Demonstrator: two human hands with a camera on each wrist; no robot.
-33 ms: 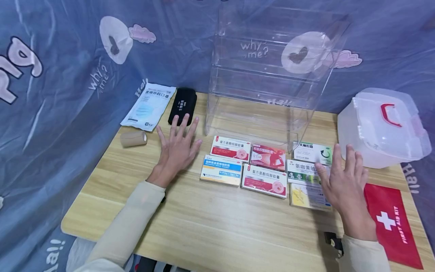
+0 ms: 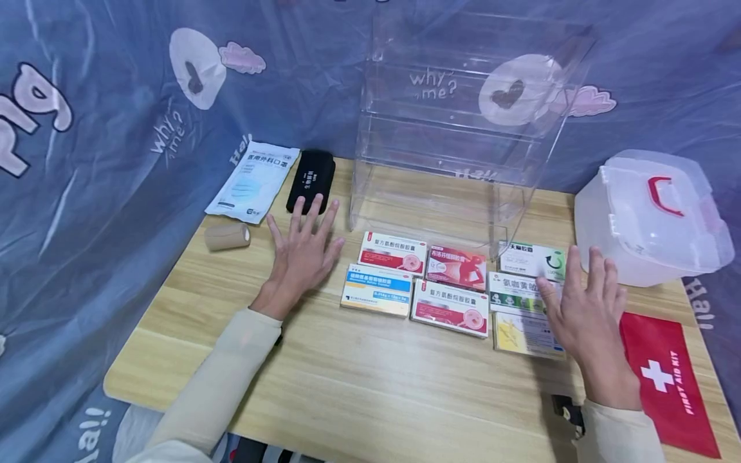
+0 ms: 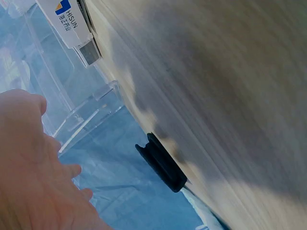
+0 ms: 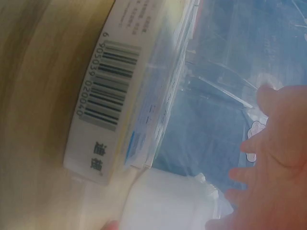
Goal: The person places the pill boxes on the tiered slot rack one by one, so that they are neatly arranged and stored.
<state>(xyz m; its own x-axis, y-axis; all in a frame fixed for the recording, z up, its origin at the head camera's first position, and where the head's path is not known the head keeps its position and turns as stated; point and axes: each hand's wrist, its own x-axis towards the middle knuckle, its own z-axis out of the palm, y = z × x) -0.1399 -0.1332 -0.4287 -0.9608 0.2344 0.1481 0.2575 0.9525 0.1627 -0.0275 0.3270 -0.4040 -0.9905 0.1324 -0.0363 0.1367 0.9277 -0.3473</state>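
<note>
My left hand (image 2: 302, 252) is spread flat above the table, holding nothing. Its fingertips overlap the lower end of a black case (image 2: 312, 177) in the head view. Fingers spread and empty, my right hand (image 2: 587, 315) hovers at the right edge of a column of medicine boxes: a green-and-white box (image 2: 529, 260), a white box with a green band (image 2: 512, 292) and a yellow-and-white box (image 2: 527, 334). Between the hands lie two red-and-white boxes (image 2: 390, 252), a red box (image 2: 456, 267) and a blue-and-orange box (image 2: 377, 292). A barcoded box end (image 4: 108, 86) fills much of the right wrist view.
A clear acrylic rack (image 2: 428, 135) stands at the back. To the right are a translucent lidded bin (image 2: 625, 218) with a red handle and a red first aid pouch (image 2: 671, 379). On the left lie a mask packet (image 2: 255, 180) and a tan roll (image 2: 227, 236).
</note>
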